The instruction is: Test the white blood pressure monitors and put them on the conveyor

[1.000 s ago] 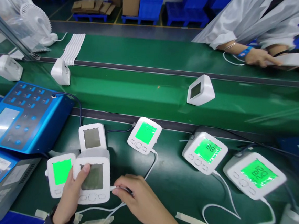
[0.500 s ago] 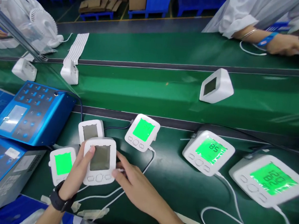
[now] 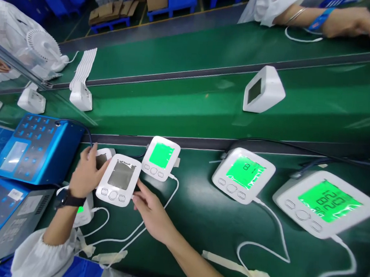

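As the dark-screen monitor (image 3: 119, 179) is carried farther up the table (image 3: 197, 225) than a second ago, beside a lit unit (image 3: 161, 157) | left hand (image 3: 84, 175) grip is clamped on its left edge | right hand (image 3: 150, 208) grip is spread, fingertips touching its lower corner | screen is kept dark.

Bright, even overhead light, glare streaks on the belt (image 3: 206, 110), edges warped

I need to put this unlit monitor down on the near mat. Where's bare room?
Bare mat lies between the small lit monitor and the middle lit monitor. The belt is bare between the left white unit and the right white unit. It is crowded around the left hand, unlit monitor and blue tester, with cables in front.
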